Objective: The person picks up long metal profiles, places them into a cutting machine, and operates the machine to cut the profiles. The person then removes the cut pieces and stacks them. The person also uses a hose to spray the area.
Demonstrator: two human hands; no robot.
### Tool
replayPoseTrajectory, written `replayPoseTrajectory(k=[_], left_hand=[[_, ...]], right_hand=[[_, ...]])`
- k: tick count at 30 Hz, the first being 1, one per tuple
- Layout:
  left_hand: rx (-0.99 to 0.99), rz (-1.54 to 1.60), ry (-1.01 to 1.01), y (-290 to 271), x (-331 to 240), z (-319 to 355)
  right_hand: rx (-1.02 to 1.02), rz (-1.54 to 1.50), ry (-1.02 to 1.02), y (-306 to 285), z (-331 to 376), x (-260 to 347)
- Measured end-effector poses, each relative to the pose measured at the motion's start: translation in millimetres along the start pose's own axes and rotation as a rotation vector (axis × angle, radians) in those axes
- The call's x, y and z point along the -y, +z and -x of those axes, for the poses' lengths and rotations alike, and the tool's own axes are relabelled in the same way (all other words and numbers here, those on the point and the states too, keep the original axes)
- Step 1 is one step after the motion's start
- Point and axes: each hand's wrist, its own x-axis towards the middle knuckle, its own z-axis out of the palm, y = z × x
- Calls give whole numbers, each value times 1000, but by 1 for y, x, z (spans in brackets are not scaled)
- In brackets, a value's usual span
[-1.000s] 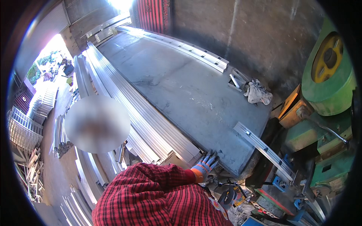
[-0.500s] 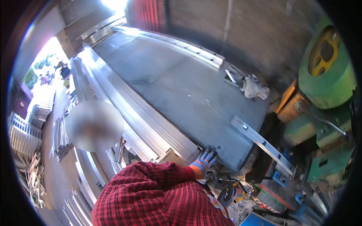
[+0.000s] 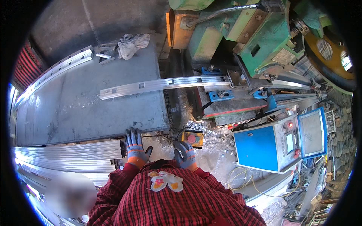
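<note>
My left hand (image 3: pixel 136 148), in a grey glove with an orange cuff, lies with outstretched fingers at the near edge of a grey metal-topped table (image 3: pixel 86 109). It seems to touch the edge and holds nothing. My right hand (image 3: pixel 184 155), gloved alike, is a little to the right with fingers apart. Its fingertips are beside a yellow control box (image 3: pixel 192 139) with red and green buttons; contact cannot be made out. A long aluminium profile (image 3: pixel 151 85) with square holes reaches from the table into a green press (image 3: pixel 260 49).
Stacked aluminium profiles (image 3: pixel 68 156) lie left of my left hand. A punched profile (image 3: pixel 56 73) and a crumpled cloth (image 3: pixel 132 46) rest at the table's far side. Blue clamps (image 3: pixel 221 95) sit on the press bed. A blue-and-white control cabinet (image 3: pixel 256 147) stands right. Metal scraps litter the floor.
My view has swung to the right, from the table and profile stacks toward the press and cabinet. Both gloved hands now show; earlier only one was plainly visible, at the table's corner.
</note>
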Motion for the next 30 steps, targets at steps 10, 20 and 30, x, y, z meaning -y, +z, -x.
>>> replayPoseTrajectory(k=[10,20,30], left_hand=[[2,-3,-20,-3,2,1],[34,-38,-42,-4,-2,0],[36,-52,-40,-5,-2,1]], right_hand=[[12,2,-21,3,-4,3],[28,-5,2,5,-3,0],[7,-6,-3,2,-4,4]])
